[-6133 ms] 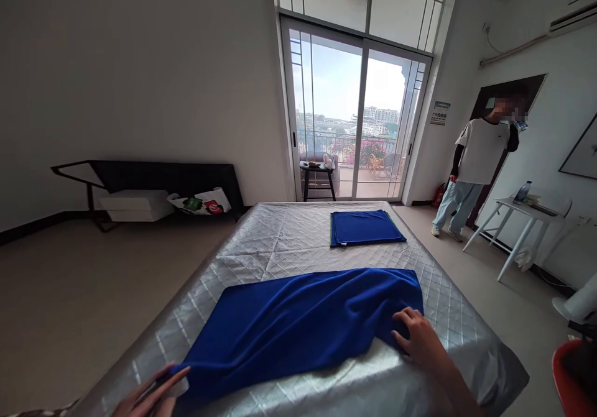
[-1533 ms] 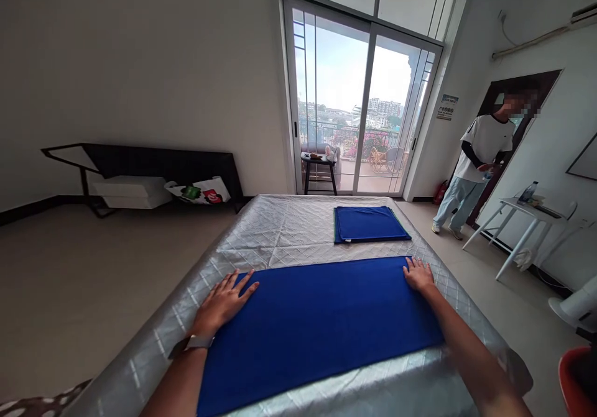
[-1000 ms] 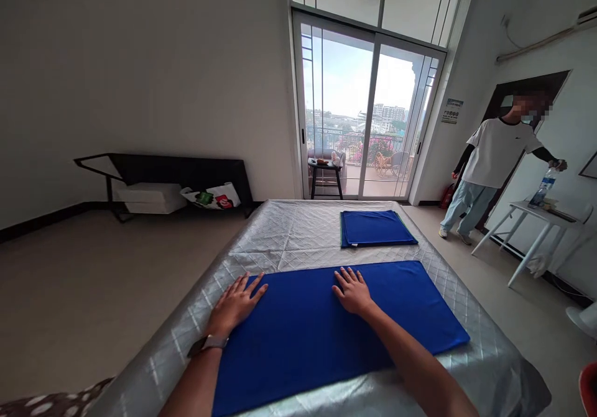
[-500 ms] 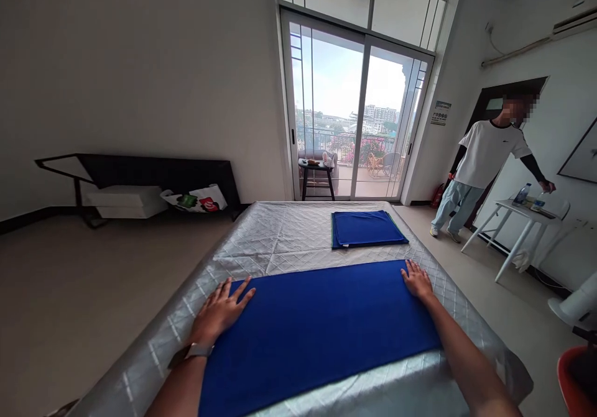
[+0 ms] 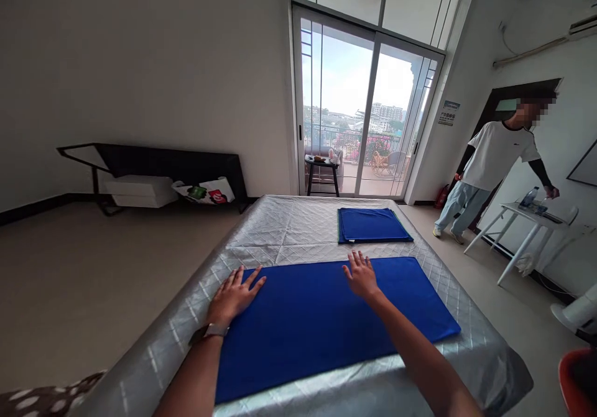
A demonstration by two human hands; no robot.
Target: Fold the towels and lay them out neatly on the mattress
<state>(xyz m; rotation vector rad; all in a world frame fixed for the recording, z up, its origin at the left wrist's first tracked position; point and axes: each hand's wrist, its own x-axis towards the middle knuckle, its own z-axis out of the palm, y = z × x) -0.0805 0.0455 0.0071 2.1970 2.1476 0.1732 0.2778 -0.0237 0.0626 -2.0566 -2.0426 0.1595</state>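
Observation:
A long, flat piece of blue cloth (image 5: 308, 317) lies across the near part of a silver quilted bed surface (image 5: 261, 233). My left hand (image 5: 237, 296) rests on the cloth's far left corner, fingers spread and pointing away from me. Near the middle of the far edge, my right hand (image 5: 362, 275) lies over the cloth with its fingers stretched out. Neither hand grips anything. Beyond the right hand sits a folded stack of blue cloth (image 5: 374, 224) with a small white tag at its front edge.
A person (image 5: 499, 156) in a white shirt stands at the right beside a small white table (image 5: 536, 215) with bottles. By the left wall is a black folded frame (image 5: 172, 165) with a white box (image 5: 140, 191). A red chair (image 5: 578, 380) is at lower right.
My right hand has moved left from the cloth's far right corner to the middle of its far edge. My left hand stays at the left corner. The view has shifted slightly.

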